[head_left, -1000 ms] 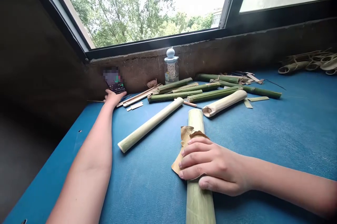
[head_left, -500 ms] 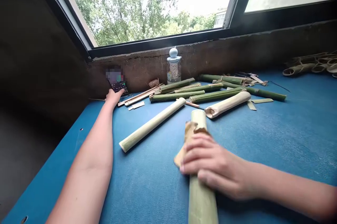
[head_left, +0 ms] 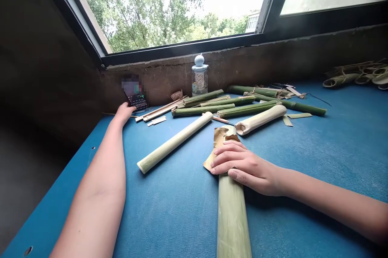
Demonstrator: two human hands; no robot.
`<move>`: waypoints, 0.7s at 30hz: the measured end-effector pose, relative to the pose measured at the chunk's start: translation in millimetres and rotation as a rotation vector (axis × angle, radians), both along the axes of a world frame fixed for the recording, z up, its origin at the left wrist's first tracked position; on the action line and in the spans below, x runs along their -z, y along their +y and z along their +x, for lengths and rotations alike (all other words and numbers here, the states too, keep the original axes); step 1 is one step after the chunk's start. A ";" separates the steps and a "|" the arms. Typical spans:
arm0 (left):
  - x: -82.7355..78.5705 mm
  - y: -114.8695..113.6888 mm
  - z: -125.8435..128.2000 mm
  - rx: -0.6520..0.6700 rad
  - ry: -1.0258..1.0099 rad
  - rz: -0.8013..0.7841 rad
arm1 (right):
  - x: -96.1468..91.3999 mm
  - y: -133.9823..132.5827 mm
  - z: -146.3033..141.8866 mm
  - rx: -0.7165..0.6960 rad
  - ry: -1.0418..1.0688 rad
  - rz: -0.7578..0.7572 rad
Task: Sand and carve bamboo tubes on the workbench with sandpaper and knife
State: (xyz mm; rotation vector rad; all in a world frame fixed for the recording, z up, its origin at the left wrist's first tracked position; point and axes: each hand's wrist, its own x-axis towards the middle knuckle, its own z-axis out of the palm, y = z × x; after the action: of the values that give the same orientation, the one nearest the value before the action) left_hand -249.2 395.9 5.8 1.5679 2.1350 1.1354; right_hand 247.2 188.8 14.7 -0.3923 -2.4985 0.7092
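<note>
My right hand [head_left: 245,165] wraps over a peeled, pale green bamboo tube [head_left: 233,217] that runs from the near table edge towards the middle. Under its fingers, a torn tan sheet [head_left: 218,140], possibly sandpaper, lies folded around the tube. My left hand [head_left: 123,113] rests at the far left of the blue tabletop [head_left: 169,205], holding nothing, close below a phone [head_left: 136,98] with a blurred screen. Two more peeled bamboo pieces [head_left: 174,142] [head_left: 260,119] lie between my hands and the far pile.
Several green bamboo lengths [head_left: 203,109] and thin strips lie along the far wall. Behind them stands a glass jar [head_left: 199,76] with a white lid. Curled bamboo pieces [head_left: 354,78] sit at the far right, below a window [head_left: 169,7].
My right hand has slid along the tube, away from me, carrying the tan sheet with it. My left hand has moved slightly left, off the phone.
</note>
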 end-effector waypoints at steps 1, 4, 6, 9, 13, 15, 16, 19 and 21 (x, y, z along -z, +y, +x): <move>0.4 0.1 -1.9 0.013 -0.010 0.005 | -0.4 -2.1 -0.9 0.002 0.005 -0.005; 2.2 1.4 -5.7 0.036 -0.029 0.012 | -1.8 -7.0 -3.4 0.006 0.007 -0.020; 2.8 2.0 -7.2 0.043 -0.030 0.011 | -2.1 -8.2 -4.4 -0.004 0.005 -0.026; 2.0 1.7 -8.9 0.054 -0.018 0.006 | -1.3 -5.0 -3.9 -0.021 0.011 -0.020; 0.6 1.6 -8.6 0.050 0.018 -0.014 | 2.6 12.0 2.7 -0.032 0.007 0.007; 1.2 2.4 -6.1 0.033 0.046 -0.028 | 4.4 19.9 6.1 0.045 0.006 0.007; 1.8 3.0 -4.2 0.021 0.061 -0.034 | 4.7 21.1 6.8 0.098 0.008 0.002; 3.8 4.3 2.3 -0.020 0.103 -0.043 | 2.1 10.9 2.6 0.119 0.002 -0.032; 4.8 5.0 6.0 -0.048 0.127 -0.047 | -2.1 -2.3 -3.4 0.013 -0.008 -0.064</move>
State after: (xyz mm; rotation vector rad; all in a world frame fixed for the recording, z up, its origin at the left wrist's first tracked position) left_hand -243.2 400.9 1.1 1.6164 2.2737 1.0178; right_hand 243.8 186.4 16.7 -0.4350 -2.4832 0.7856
